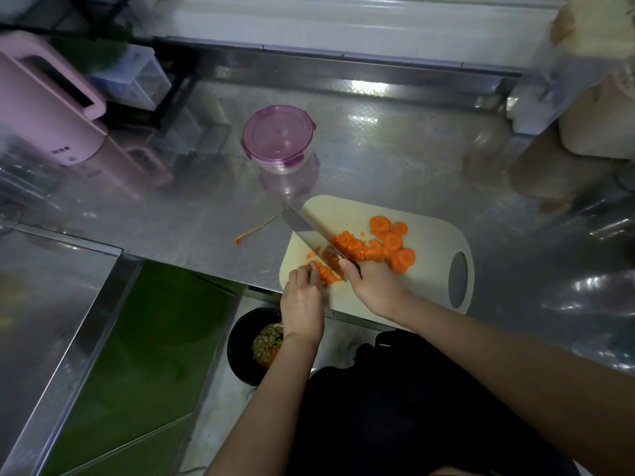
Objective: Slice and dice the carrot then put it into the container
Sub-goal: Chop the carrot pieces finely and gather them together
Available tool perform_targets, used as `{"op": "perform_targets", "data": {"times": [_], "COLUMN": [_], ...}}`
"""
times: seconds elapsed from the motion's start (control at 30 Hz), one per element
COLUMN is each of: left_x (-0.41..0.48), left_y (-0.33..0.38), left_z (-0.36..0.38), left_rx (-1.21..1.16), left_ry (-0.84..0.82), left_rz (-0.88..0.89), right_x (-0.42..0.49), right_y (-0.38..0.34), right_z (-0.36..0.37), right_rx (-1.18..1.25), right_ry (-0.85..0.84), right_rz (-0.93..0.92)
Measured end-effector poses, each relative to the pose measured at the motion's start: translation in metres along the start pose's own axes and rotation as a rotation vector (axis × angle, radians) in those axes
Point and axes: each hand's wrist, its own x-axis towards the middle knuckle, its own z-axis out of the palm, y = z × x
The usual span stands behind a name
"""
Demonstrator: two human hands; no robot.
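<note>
A cream cutting board (pixel 426 235) lies at the steel counter's front edge. On it are round carrot slices (pixel 391 240) to the right and a heap of diced carrot (pixel 348 247) in the middle. My right hand (pixel 374 286) grips the handle of a broad knife (pixel 305 225), whose blade stands on the board to the left of the diced heap. My left hand (pixel 302 304) holds a small bunch of carrot pieces (pixel 324 273) with curled fingers against the blade's left side. A round clear container (pixel 278 139) with a purple lid, clipped shut, stands behind the board.
A carrot tail (pixel 254 231) lies on the steel counter (pixel 171 214) left of the board. A pink kettle (pixel 44 108) stands at the back left and pale containers (pixel 598 97) at the back right. A black bin (pixel 254 345) with scraps sits below the counter edge.
</note>
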Motion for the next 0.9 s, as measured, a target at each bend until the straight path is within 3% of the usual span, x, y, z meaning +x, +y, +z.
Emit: {"op": "perform_targets", "data": {"times": [0.23, 0.57, 0.9], "left_x": [0.006, 0.004, 0.007], "left_y": [0.000, -0.008, -0.001], "left_z": [0.000, -0.004, -0.010], "left_rx": [-0.090, -0.442, -0.316], "left_ry": [0.016, 0.031, 0.032], "left_rz": [-0.018, -0.175, -0.122], "right_x": [-0.001, -0.012, -0.010], "right_y": [-0.001, -0.003, -0.005], "right_z": [-0.003, -0.005, -0.009], "right_rx": [0.034, 0.005, -0.109], "right_ry": [0.017, -0.002, -0.046], "right_rz": [-0.028, -0.061, -0.065]}}
